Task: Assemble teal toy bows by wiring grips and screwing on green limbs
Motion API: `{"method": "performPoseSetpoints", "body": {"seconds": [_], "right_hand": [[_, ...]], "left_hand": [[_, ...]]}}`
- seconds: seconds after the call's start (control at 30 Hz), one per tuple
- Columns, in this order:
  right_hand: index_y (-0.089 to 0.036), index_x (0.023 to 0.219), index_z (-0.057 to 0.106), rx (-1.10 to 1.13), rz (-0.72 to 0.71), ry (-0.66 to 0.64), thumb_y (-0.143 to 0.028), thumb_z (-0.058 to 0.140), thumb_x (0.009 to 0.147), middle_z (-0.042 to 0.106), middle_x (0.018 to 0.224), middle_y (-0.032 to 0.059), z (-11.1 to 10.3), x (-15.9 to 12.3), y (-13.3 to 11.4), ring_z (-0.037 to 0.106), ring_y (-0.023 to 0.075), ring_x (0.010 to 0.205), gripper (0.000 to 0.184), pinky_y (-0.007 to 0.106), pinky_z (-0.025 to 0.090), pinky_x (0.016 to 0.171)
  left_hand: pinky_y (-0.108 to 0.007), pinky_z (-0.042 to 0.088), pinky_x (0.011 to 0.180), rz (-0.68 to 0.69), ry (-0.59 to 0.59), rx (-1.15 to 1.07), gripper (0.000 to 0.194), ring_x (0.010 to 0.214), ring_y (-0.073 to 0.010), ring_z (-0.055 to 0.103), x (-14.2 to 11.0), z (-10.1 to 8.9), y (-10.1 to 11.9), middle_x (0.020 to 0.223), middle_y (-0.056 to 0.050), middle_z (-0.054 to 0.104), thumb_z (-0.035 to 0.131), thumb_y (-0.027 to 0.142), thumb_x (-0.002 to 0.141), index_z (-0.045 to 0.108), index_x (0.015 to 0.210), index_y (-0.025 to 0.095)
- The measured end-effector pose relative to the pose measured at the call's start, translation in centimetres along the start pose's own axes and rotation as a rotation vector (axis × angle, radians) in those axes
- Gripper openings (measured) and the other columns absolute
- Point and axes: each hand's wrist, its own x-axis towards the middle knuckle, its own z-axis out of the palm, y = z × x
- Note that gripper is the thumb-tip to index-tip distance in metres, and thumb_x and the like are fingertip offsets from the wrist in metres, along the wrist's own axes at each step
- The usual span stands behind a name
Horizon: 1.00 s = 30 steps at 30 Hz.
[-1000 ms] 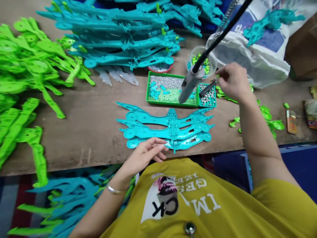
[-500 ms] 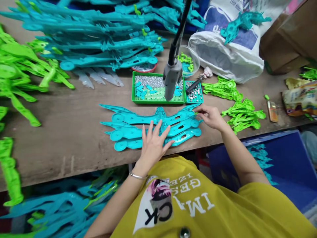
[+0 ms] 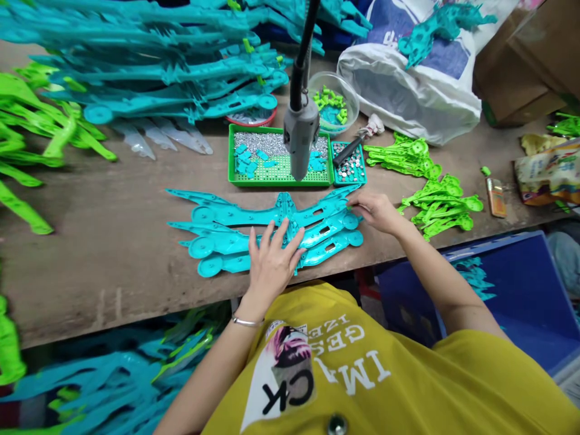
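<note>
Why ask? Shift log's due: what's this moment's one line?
left hand: resting on teal plastic parts | right hand: touching same parts | nearby: green tray

Glossy turquoise plastic parts; rough wooden bench.

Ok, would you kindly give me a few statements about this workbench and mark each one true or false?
1. The left hand rests on the turquoise plastic parts. True.
2. The right hand grips the grey hanging tool. False: the grey hanging tool hangs over the green tray, and the right hand is at the right ends of the turquoise plastic parts.
3. The green tray holds small silver pieces and small turquoise pieces. True.
4. The white plastic bag lies left of the green tray. False: the white plastic bag lies to its right.
5. A bangle circles the left wrist. True.
</note>
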Motion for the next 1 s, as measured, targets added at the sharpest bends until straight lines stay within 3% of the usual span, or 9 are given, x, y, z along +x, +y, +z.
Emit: {"method": "performPoseSetpoints", "body": {"seconds": [0.23, 0.43, 0.6, 0.8, 0.9, 1.0], "right_hand": [[-0.021, 0.105, 0.074, -0.029, -0.066, -0.113, -0.020, 0.055, 0.094, 0.078, 0.107, 0.0105, -0.5, 1.0, 0.9, 0.072, 0.0265, 0.103, 0.022, 0.041, 0.055, 0.096], [-0.021, 0.106, 0.076, 0.013, -0.124, -0.249, -0.021, 0.054, 0.096, 0.079, 0.105, 0.0094, -0.9, 2.3, 1.5, 0.073, 0.0235, 0.099, 0.024, 0.038, 0.055, 0.093], [-0.019, 0.105, 0.077, 0.009, -0.165, -0.236, -0.024, 0.053, 0.098, 0.080, 0.104, 0.0120, -0.6, 2.3, 1.5, 0.073, 0.0236, 0.097, 0.025, 0.038, 0.056, 0.092], [-0.022, 0.103, 0.079, 0.187, -0.081, -0.338, -0.026, 0.069, 0.088, 0.082, 0.099, 0.0037, -3.9, 5.0, 0.6, 0.075, 0.0181, 0.086, 0.019, 0.030, 0.058, 0.080], [-0.021, 0.106, 0.079, 0.140, 0.002, -0.149, -0.027, 0.065, 0.090, 0.081, 0.102, 0.0038, -6.3, 9.2, 1.0, 0.075, 0.0184, 0.091, 0.022, 0.030, 0.057, 0.084], [-0.018, 0.104, 0.079, -0.165, 0.245, 0.107, -0.016, 0.057, 0.089, 0.081, 0.106, 0.0078, -7.4, 14.8, 2.4, 0.074, 0.0208, 0.096, 0.027, 0.032, 0.054, 0.089]], "left_hand": [[-0.068, 0.020, 0.124, 0.000, 0.016, -0.022, 0.041, 0.147, -0.0377, 0.047, -0.1, 0.2, -0.1, 0.157, -0.011, 0.054, 0.053, 0.042, 0.102, 0.063, 0.142, 0.039], [-0.064, 0.027, 0.123, 0.028, 0.045, 0.050, 0.039, 0.136, -0.0349, 0.057, -0.2, 0.7, -0.4, 0.154, -0.010, 0.057, 0.055, 0.042, 0.102, 0.066, 0.139, 0.038], [-0.062, 0.029, 0.123, 0.020, 0.073, 0.032, 0.039, 0.131, -0.0332, 0.059, -0.3, 0.9, -0.6, 0.153, -0.009, 0.058, 0.058, 0.041, 0.100, 0.067, 0.138, 0.038], [-0.060, 0.034, 0.119, 0.097, 0.116, 0.127, 0.040, 0.126, -0.0336, 0.062, -0.2, 0.6, -0.8, 0.151, -0.010, 0.060, 0.057, 0.035, 0.100, 0.066, 0.139, 0.035], [-0.059, 0.034, 0.118, 0.130, 0.125, 0.168, 0.041, 0.125, -0.0334, 0.062, -0.2, 0.5, -1.1, 0.150, -0.010, 0.060, 0.058, 0.035, 0.100, 0.065, 0.140, 0.035], [-0.058, 0.034, 0.118, 0.156, 0.132, 0.185, 0.044, 0.125, -0.0335, 0.062, -0.2, 0.5, -1.4, 0.151, -0.011, 0.059, 0.060, 0.034, 0.099, 0.064, 0.142, 0.035]]}}
